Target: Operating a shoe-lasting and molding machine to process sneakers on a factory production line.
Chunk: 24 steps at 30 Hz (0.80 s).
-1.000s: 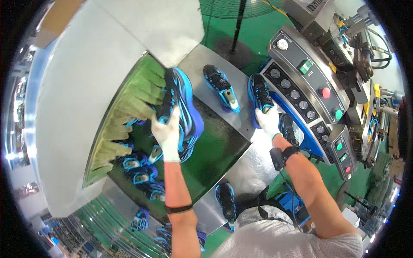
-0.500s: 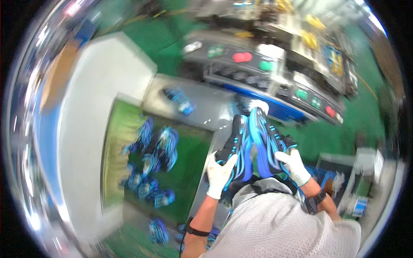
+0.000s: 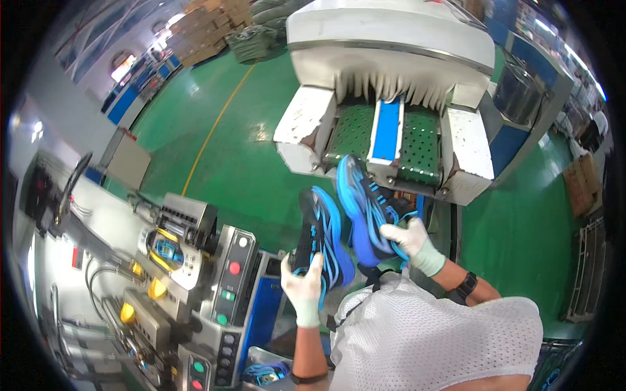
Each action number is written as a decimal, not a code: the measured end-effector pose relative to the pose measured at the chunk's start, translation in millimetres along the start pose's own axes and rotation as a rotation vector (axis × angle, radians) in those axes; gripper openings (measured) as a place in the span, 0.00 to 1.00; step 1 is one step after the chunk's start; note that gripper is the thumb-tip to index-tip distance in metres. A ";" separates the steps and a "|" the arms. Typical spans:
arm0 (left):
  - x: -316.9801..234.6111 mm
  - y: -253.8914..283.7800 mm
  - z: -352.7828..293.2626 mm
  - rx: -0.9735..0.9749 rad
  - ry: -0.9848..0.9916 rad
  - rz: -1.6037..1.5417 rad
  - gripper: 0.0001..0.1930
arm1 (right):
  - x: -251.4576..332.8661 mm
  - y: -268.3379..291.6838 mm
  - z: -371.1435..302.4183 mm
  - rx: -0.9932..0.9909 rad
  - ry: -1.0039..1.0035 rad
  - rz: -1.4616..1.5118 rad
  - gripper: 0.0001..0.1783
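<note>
- Left hand [image 3: 302, 287], in a pale glove, is clenched around the heel end of a black-and-blue shoe [image 3: 319, 241], holding it up with the sole side turned toward the camera.
- Right hand [image 3: 407, 240], gloved too, is wrapped around the second shoe [image 3: 362, 212], a brighter blue one with a wavy sole pattern. Fingers curl over its side, so it's a firm hold, not just a touch.
- Both shoes are up in the air in front of the person's chest, just beside each other, toes pointing up and away toward the conveyor mouth.
- That machine is right ahead: a white-hooded tunnel with a fringe curtain [image 3: 385, 81] and a green perforated belt [image 3: 355, 130] with a blue strip down the middle.
- My read: this is the carry step, pair in hand and facing the belt. Next move probably needs each shoe lowered flat on the green belt, either side of the blue strip, before letting go.
- Off to the left sits a control panel [image 3: 228, 280] with red and green buttons, plus another blue shoe [image 3: 264, 373] in a tray low down.
- Green floor [image 3: 215, 143] all around.
</note>
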<state>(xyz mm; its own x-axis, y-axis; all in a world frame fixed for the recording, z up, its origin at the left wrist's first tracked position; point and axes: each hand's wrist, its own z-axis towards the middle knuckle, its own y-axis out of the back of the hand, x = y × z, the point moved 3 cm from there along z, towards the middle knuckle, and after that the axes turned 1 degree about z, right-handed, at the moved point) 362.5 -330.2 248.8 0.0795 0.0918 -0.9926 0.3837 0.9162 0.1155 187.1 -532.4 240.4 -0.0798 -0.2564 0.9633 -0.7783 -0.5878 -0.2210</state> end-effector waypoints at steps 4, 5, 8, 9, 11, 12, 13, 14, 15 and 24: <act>-38.0 -123.0 108.1 0.134 -0.304 0.207 0.34 | 50.0 79.9 56.9 -0.357 0.274 -0.230 0.23; -43.5 -155.6 136.1 0.083 -0.448 0.313 0.35 | 59.9 93.6 77.1 -0.397 0.317 -0.350 0.26; -26.3 -254.9 217.7 0.266 -0.510 0.438 0.41 | 46.3 138.3 146.9 -0.649 0.127 -0.743 0.38; -8.4 -285.9 236.6 0.381 -0.407 0.424 0.42 | 27.8 148.9 174.4 -0.811 0.270 -0.863 0.41; 7.4 -328.9 264.5 0.361 -0.454 0.540 0.41 | 48.0 161.6 221.1 -0.697 0.168 -0.712 0.44; 20.5 -344.0 279.9 0.337 -0.589 0.405 0.40 | 58.4 160.7 242.5 -0.773 0.280 -0.778 0.42; 5.1 -365.9 279.0 0.397 -0.484 0.477 0.42 | 46.6 189.7 266.7 -0.873 0.366 -0.836 0.38; -9.2 -372.5 282.0 0.441 -0.387 0.514 0.43 | 60.1 201.5 287.4 -0.765 0.151 -0.781 0.39; 3.7 -370.7 295.0 0.354 -0.440 0.406 0.43 | 67.6 191.6 302.0 -0.618 0.218 -0.596 0.39; 169.7 -112.2 74.8 0.391 -0.116 0.366 0.27 | -42.4 -71.2 198.4 0.467 0.419 -0.536 0.34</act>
<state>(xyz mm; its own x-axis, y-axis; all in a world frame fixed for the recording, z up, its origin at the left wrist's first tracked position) 401.8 -446.6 70.2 0.3644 0.3140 -0.8767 0.6235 0.6169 0.4802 369.5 -631.9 185.0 -0.0692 0.4026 0.9128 -0.4452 -0.8313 0.3329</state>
